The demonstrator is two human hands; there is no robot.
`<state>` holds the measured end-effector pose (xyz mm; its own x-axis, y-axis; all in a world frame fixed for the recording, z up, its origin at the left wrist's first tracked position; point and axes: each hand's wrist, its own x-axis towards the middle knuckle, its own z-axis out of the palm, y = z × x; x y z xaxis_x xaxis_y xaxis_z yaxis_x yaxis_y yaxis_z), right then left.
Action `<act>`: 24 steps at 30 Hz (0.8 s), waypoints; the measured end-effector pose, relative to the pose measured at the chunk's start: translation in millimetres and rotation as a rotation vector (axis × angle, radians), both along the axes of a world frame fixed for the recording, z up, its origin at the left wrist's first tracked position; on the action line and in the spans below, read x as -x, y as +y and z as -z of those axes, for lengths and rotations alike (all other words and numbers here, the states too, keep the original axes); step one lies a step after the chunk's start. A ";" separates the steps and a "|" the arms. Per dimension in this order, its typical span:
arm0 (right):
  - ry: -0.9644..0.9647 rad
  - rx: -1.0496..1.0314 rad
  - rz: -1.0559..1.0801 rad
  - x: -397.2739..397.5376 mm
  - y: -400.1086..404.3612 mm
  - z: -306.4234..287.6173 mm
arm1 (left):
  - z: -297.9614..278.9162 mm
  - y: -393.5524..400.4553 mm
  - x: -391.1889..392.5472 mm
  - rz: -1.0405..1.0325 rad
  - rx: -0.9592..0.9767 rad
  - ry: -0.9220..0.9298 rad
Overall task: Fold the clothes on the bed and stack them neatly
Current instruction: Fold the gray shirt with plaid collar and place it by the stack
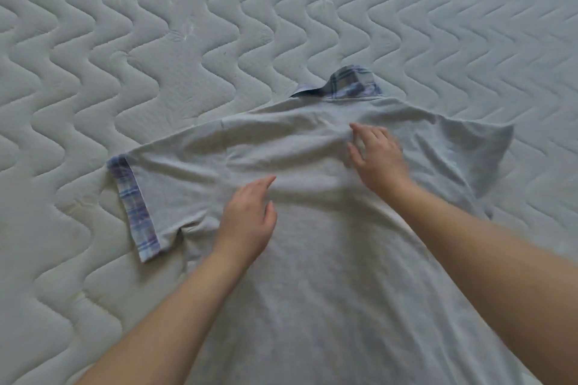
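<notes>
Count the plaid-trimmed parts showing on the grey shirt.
2: the plaid collar at the shirt's far edge, and the plaid cuff on the left sleeve. The right sleeve's cuff isn't visible.

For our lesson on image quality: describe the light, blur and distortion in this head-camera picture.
Head view: soft, even light, no glare; faint shadows under the hands, left, right; the right hand slightly blurred; the mattress quilting curves toward the edges, wide-angle distortion; the shirt reads clearly.

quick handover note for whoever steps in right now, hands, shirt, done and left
Left hand: open, flat on the grey shirt at mid-chest.
Right hand: open, fingers spread on the fabric just below the plaid collar.
Shirt lies spread out on the quilted mattress, collar away from you, plaid-cuffed sleeve out to the left.
Done: shirt laid out, no fold visible.
Left: smooth the wrinkles, fold, stack. No stack or other clothes in view.
</notes>
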<state>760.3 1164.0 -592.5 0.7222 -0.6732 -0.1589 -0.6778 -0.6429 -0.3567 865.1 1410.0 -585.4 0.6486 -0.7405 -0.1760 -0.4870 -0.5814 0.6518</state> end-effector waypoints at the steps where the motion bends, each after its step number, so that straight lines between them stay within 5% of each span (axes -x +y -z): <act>1: 0.023 0.008 0.028 17.2 -12.6 -0.9 | -0.5 -19.6 8.5 0.070 -0.012 0.010; 6: 0.133 0.026 0.148 90.9 -71.6 1.0 | 1.1 -114.2 48.5 0.415 -0.117 -0.066; 14: -0.105 -0.150 0.748 191.7 -143.6 6.2 | -5.6 -230.1 93.9 0.609 -0.127 -0.208; 24: -0.009 -0.436 0.574 201.8 -167.2 9.3 | -11.2 -412.3 150.1 0.660 -0.352 -0.271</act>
<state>558.5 996.8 -601.9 0.2762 -0.8236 -0.4953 -0.8617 0.0160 -0.5071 714.9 997.6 -574.2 0.1493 -0.9171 -0.3697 -0.9180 -0.2675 0.2928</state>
